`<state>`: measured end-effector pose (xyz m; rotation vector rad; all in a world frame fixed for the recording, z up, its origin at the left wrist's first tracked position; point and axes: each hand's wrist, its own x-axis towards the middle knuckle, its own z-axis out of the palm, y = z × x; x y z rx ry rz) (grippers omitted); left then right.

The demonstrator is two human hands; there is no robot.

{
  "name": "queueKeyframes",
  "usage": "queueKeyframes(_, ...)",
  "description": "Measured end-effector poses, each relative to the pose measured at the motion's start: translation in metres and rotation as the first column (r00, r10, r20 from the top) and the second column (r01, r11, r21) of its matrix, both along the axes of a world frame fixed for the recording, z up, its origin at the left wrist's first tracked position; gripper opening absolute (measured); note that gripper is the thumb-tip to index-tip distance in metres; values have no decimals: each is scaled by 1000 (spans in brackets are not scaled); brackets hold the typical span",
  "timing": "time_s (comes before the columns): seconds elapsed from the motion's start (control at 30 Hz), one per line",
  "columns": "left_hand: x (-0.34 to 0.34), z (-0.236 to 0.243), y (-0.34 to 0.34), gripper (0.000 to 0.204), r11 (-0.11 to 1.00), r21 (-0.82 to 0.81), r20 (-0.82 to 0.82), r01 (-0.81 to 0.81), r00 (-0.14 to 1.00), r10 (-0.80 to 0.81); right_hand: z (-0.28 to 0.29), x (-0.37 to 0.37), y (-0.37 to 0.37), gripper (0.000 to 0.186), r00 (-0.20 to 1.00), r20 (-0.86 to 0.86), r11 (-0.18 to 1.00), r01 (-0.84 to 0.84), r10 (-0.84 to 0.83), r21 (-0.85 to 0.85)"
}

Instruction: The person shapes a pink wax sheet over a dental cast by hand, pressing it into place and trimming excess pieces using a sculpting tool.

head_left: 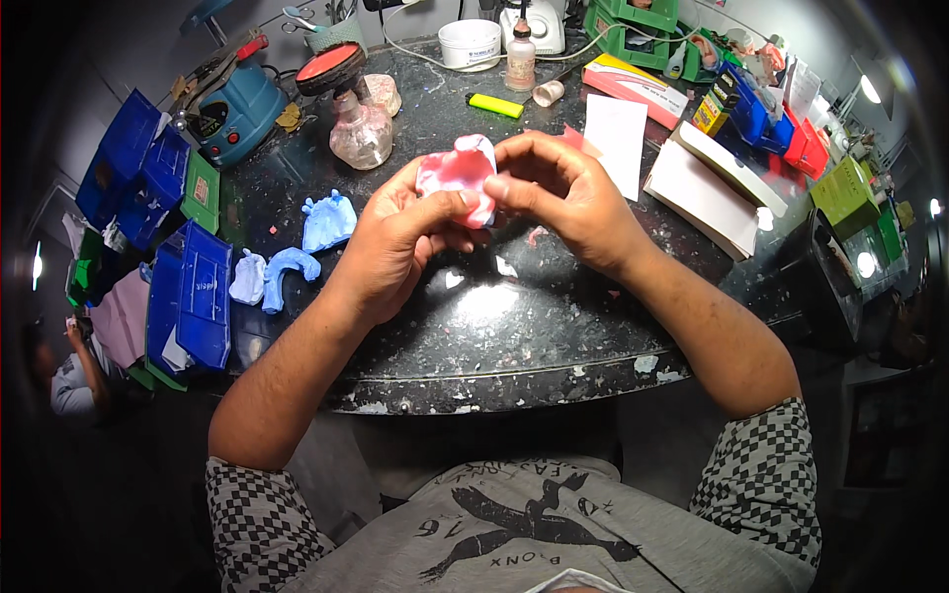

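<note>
My left hand [393, 225] grips a white dental cast [477, 148] lined with pink wax [450, 175], holding it above the black worktop. Its thumb lies across the near rim of the cast. The right hand [585, 206] is at the cast's right side, thumb pressed on the pink-coated edge and index finger curled over behind it. Left of my left forearm lie a blue toothed dental cast [329, 222], a blue horseshoe-shaped piece [287, 277] and a small pale cast [247, 278]. The underside of the held cast is hidden by my fingers.
On the worktop [514, 341] stand a glass burner bottle [361, 138], a red-topped round dish [331, 64], a yellow-green lighter [495, 106], a dropper bottle [520, 61] and a white tub [469, 45]. Boxes [707, 188] line the right; blue bins [190, 294] the left. Another person [81, 381] sits far left.
</note>
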<state>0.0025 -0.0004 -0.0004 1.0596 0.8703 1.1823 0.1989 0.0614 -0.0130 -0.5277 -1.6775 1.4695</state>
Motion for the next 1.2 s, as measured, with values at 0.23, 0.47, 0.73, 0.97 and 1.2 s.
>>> queueKeyframes(0.23, 0, -4, -1, 44, 995, -61, 24, 84, 996, -83, 8, 1, -7, 25, 992, 123, 1000, 9, -10, 7)
queueKeyframes(0.47, 1, -3, 2, 44, 997, -80, 10, -5, 1000, 6, -5, 3, 12, 26, 987, 136, 995, 77, -85, 65)
queueKeyframes(0.73, -25, -1, 17, 36, 976, -37, 242, -214, 946, 217, 26, 40, 54, 22, 898, -95, 885, 440, -431, 148)
queueKeyframes(0.97, -27, -8, 20, 50, 984, -101, 471, -146, 864, 176, 10, 42, 63, 12, 907, 11, 875, 402, -421, 269)
queueKeyframes(1.2, -24, -5, 18, 48, 996, -45, 303, -74, 949, 84, 9, 34, 54, 12, 910, 25, 891, 400, -415, 215)
